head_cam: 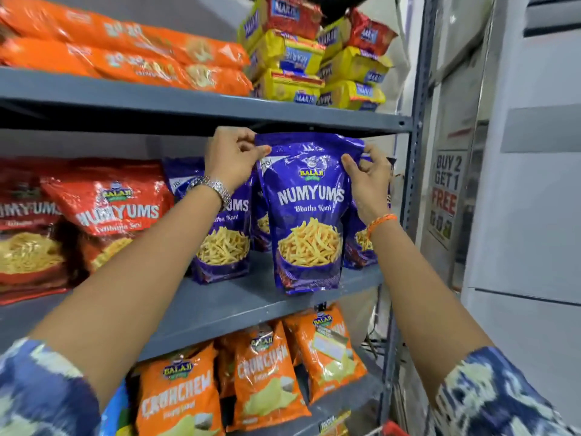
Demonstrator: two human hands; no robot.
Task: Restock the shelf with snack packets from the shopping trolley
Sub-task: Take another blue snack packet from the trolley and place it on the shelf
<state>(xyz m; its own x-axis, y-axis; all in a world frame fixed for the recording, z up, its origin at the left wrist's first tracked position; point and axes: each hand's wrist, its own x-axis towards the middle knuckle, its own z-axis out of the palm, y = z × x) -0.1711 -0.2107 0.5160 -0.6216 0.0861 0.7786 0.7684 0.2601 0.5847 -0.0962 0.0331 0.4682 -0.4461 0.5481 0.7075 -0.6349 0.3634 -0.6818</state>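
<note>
Both hands are working one purple Numyums pouch (309, 215) right now. Nearest the camera are the patterned sleeves, then bare forearms reaching up to the middle shelf (220, 306). The left hand (231, 158), watch on that wrist, is pinching the pouch's top left corner, and the right hand (366, 174), orange thread on that wrist, is pinching the top right edge, so each grip is closed on the pouch itself. The pouch is standing upright with its base touching, or very nearly touching, the shelf's front edge, facing out.

Handling-wise I'd guess it's light and puffy, a soft crinkly foil bag with brittle sticks inside, so squeezing the belly is a bad idea. The flat sealed top strip looks like the sensible place to hold, which is where the fingers are sitting. The glossy film probably slips a bit.

Behind it, more purple pouches (223, 240) are standing in a row, with red Numyums bags (107, 212) to the left. The shelf is grey painted metal, smooth, with bare space along the front. Below, orange Crunchem packets (179, 394) are leaning; above, long orange packs (132, 55) and stacked yellow Marie biscuits (301, 64). Off to the right, a "Buy 2 Get 1 Free" sign (446, 196) is hanging on a pale wall. The trolley isn't in view.
</note>
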